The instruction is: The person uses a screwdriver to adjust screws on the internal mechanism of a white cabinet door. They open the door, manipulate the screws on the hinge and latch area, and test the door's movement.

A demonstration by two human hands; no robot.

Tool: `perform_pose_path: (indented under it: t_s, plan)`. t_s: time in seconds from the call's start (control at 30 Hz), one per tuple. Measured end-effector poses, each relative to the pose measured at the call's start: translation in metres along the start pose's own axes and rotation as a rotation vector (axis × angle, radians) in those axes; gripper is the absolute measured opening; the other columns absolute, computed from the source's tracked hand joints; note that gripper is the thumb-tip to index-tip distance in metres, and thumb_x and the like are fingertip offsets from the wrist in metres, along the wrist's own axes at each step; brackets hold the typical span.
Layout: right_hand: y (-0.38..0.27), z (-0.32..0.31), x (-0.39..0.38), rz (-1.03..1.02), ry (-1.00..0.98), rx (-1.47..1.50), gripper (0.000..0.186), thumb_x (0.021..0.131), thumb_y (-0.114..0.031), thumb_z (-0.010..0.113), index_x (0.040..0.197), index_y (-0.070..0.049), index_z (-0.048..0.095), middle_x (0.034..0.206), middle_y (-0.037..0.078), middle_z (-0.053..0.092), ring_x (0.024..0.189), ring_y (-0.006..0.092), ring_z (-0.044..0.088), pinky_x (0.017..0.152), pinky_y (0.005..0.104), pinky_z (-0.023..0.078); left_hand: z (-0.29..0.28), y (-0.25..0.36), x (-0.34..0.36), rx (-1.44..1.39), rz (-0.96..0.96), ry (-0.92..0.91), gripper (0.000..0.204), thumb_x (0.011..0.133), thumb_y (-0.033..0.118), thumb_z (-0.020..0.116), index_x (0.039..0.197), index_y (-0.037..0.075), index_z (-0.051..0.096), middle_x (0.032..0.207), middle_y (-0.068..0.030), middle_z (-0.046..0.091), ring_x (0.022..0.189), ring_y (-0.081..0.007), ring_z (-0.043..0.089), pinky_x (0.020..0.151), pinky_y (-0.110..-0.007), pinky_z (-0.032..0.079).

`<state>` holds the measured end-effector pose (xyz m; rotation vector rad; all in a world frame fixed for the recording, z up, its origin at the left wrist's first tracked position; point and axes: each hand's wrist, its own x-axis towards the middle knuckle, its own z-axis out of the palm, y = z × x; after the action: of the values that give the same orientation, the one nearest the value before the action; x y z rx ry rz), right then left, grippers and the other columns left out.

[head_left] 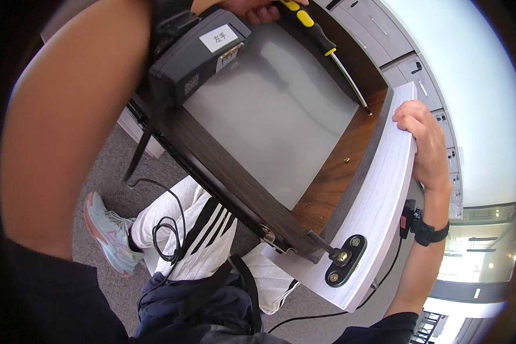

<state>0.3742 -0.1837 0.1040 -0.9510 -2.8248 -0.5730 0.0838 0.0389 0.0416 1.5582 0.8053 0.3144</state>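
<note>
At the top edge, my left hand (264, 10) is partly cut off, its fingers closed round the yellow-and-black handle of a screwdriver (329, 47). The long shaft slants down across a drawer, its tip at a small screw (370, 114) on the inner side of the drawer front. The drawer has dark wood-grain sides (235, 163) and a shiny grey bottom panel (269, 114). My right hand (421, 129) grips the upper end of the pale drawer front (378, 198), fingers curled over its edge. A black lock fitting (346, 261) sits near the panel's lower end.
A dark box-shaped device (195, 57) by my left forearm covers part of the drawer. Black cable (169, 229) hangs over my leg. A black wristband device (427, 232) is on my right wrist. Grey cabinets (378, 28) stand beyond; a drawer slide (212, 195) runs along the near side.
</note>
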Motion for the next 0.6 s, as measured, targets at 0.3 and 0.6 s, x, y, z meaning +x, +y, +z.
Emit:
perform_pose_path:
  t_s: [0.3, 0.6]
  plan:
    - [-0.002, -0.002, -0.004, 0.034, 0.002, -0.001, 0.071, 0.048, -0.001, 0.082, 0.107, -0.016, 0.045, 0.102, 0.006, 0.059, 0.1, 0.0294, 0.058, 0.084, 0.0385, 0.052, 0.022, 0.013, -0.005, -0.046, 0.061, 0.038, 0.026, 0.089, 0.022, 0.044, 0.078, 0.005, 0.06, 0.067, -0.0034, 0.057, 0.057, -0.0151, 0.05, 0.053, -0.028, 0.039]
    - [-0.001, 0.004, 0.0, 0.022, 0.035, -0.004, 0.068, 0.048, -0.002, 0.082, 0.103, -0.015, 0.044, 0.098, 0.005, 0.059, 0.092, 0.0276, 0.06, 0.077, 0.0358, 0.053, 0.013, 0.013, -0.009, 0.37, -0.037, 0.196, 0.028, 0.088, 0.024, 0.044, 0.073, 0.006, 0.059, 0.061, -0.0041, 0.054, 0.053, -0.0153, 0.048, 0.051, -0.03, 0.038]
